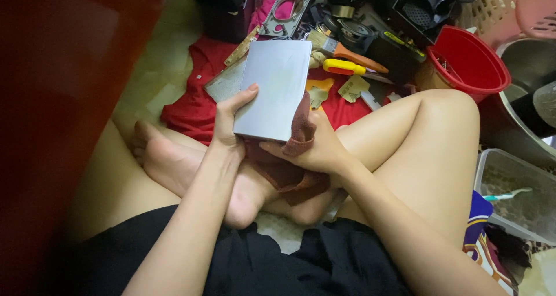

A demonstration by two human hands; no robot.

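Observation:
A flat grey metal plate (271, 90) is held up over my crossed legs. My left hand (227, 122) grips its lower left edge, thumb lying on the face. My right hand (315, 148) holds a brown-red cloth (301, 128) pressed against the plate's lower right edge; more of the cloth hangs down onto my ankles.
A red cloth (194, 108) on the floor carries a paintbrush (339, 50), a yellow-handled tool (343, 67), a metal frame (286, 12) and dark parts. A red bucket (469, 61), a metal basin (524, 70) and a clear plastic tub (515, 192) stand at the right.

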